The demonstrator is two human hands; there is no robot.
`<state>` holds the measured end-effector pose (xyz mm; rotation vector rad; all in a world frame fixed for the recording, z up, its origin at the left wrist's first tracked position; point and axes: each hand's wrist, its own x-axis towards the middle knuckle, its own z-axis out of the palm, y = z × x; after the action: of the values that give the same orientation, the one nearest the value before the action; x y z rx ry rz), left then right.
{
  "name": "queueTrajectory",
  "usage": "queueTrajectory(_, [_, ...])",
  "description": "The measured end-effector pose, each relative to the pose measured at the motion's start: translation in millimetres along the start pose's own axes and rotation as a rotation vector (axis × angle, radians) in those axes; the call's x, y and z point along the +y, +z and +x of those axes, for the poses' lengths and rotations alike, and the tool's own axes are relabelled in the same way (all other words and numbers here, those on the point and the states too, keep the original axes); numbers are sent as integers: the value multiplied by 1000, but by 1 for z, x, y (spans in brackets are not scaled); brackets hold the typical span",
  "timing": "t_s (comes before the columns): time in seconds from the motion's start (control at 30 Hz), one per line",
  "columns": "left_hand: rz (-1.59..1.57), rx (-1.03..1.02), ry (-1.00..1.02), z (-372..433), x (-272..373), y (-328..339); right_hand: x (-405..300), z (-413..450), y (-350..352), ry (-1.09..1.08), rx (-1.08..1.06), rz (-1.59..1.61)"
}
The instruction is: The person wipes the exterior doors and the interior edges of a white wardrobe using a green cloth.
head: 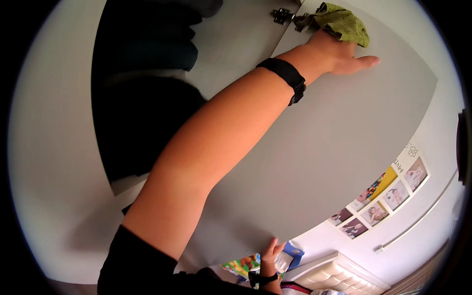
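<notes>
My left hand (337, 51) reaches up across a pale grey cabinet door (313, 147), its thumb held out to the side. A green cloth (343, 24) covers its fingers and lies against the door near a metal hinge (283, 16). Low in the view, my right hand (272, 251) grips the lower edge of the same door, with some of its fingers out of sight. Each wrist wears a black band. Behind my left forearm is the cabinet opening, where dark clothes (147, 121) show.
A pale panel (51, 147) borders the opening on the left. Beyond the door, framed photos (396, 195) hang on a white wall with a thin conduit (420, 217). Below are a padded headboard (339, 274), a blue box (295, 254) and a colourful printed item (239, 265).
</notes>
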<state>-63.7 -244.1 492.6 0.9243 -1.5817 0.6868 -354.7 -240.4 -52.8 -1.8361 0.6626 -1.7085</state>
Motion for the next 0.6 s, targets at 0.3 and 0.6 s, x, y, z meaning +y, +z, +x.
queueTrajectory(0.3, [-71, 217, 303, -142, -23, 60, 2, -6, 4, 60, 74, 162])
queueTrajectory(0.6, [-528, -132, 34, -307, 96, 103, 7, -5, 6, 48, 85, 11])
